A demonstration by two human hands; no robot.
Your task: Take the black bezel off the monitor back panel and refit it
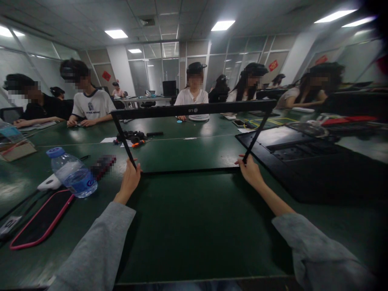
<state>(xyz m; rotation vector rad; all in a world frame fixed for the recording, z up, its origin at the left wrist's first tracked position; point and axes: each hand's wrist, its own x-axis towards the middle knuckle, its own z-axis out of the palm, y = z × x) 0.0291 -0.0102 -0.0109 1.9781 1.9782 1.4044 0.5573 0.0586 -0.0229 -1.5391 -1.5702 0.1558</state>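
A thin black monitor bezel (163,111), an open rectangle marked LG on its wider far strip, is tilted up over the green table (194,226). My left hand (131,178) is closed around its near left corner. Around the near right corner my right hand (250,171) is closed too, thumb and fingers on the side strip. Through the frame's opening the table top shows. To the right of my right hand lies a large black monitor panel (279,165), flat on the table.
Left of my left hand stand a water bottle (72,173), a phone with a pink-red edge (45,218) and a dark red-edged object (103,165). Small black parts (133,137) lie beyond. Several people with head-worn gear sit across the table, one in white (192,97) straight ahead.
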